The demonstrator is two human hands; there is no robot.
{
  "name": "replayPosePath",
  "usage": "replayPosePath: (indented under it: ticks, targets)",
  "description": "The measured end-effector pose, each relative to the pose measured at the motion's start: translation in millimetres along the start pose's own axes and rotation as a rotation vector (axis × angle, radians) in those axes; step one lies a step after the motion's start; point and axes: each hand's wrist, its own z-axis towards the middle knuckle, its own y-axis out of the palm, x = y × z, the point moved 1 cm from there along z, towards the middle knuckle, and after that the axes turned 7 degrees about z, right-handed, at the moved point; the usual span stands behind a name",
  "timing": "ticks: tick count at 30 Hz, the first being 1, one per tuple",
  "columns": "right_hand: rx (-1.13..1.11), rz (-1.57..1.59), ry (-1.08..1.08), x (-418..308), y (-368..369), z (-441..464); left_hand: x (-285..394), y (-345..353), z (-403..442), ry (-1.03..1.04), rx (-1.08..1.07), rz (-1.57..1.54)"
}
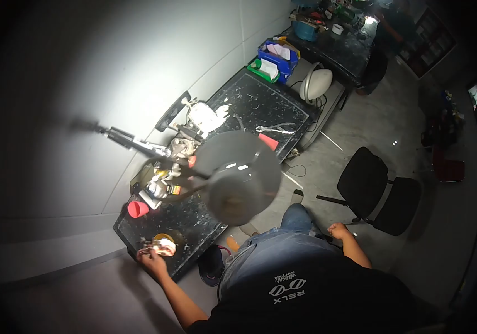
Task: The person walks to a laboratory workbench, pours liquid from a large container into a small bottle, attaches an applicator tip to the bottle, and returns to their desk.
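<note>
At the lower left corner of the black table [196, 222], my left hand [152, 260] has its fingers closed on a crumpled pale and reddish cloth [164, 248]. Just behind the cloth sits a round yellow item [164, 237]. A red cup [137, 209] stands farther back, near the wall. My right hand [337, 230] hangs out at my right side, away from the table, with its fingers curled. What it holds, if anything, is too small to make out.
A large grey lamp head [238, 178] hides the table's middle. Tools and a white crumpled item [205, 117] lie behind it. Blue [278, 60] and green [263, 70] bins stand at the far end. A black chair [364, 181] is on the right. Another person [397, 28] is far back.
</note>
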Motion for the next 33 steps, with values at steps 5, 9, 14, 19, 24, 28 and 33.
replayPosePath:
  ticks: [5, 9, 14, 19, 24, 28, 33]
  targets:
    - [-0.022, 0.072, -0.128, 4.6, -34.5, 75.3, 118.4, 65.0, -76.6, 0.221, -0.11, -0.161]
    - [-0.014, 0.057, -0.269, 50.1, -91.6, 114.8, 237.2, 130.2, -134.4, 0.001, -0.344, -0.497]
    - [0.211, -0.012, -0.175, 142.4, -155.4, 139.3, 378.7, 206.3, -155.4, 0.36, -0.366, -0.256]
    - [0.278, 0.271, -0.141, 274.0, -165.9, 182.2, 539.3, 241.1, -147.4, 0.704, -0.587, -0.251]
    - [0.361, 1.215, 0.474, 268.2, -155.0, 114.1, 673.5, 284.6, -164.1, 0.556, -0.856, -0.554]
    - [0.159, 1.356, 0.266, 297.5, -72.5, 107.7, 769.4, 323.2, -186.4, 0.748, -1.009, -0.67]
    - [0.074, 0.874, 0.266, 239.2, -50.5, 122.8, 895.5, 354.9, -222.0, 1.026, -1.119, -0.723]
